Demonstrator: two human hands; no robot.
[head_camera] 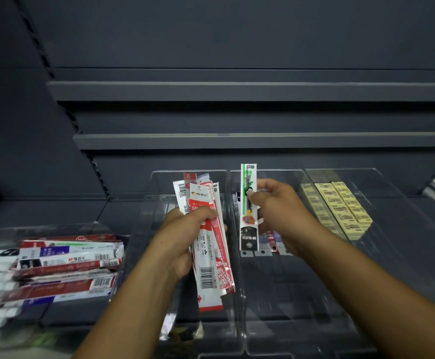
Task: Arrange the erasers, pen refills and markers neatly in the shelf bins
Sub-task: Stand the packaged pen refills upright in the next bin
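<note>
Left hand (182,237) grips a fan of refill packs (211,244) — right hand (278,211) pinches one green-striped pack (248,203) upright.

This looks like a shop — the kind that sells pens and school things. Dark shelves (237,90) go up the wall, next to a rail (93,164) full of slots. Clear bins (353,171) sit side by side on the lowest shelf. Many packs (66,263) of the same kind carry barcodes (102,282) — and erasers (346,209), all alike, lie in neat rows in one bin.
</note>
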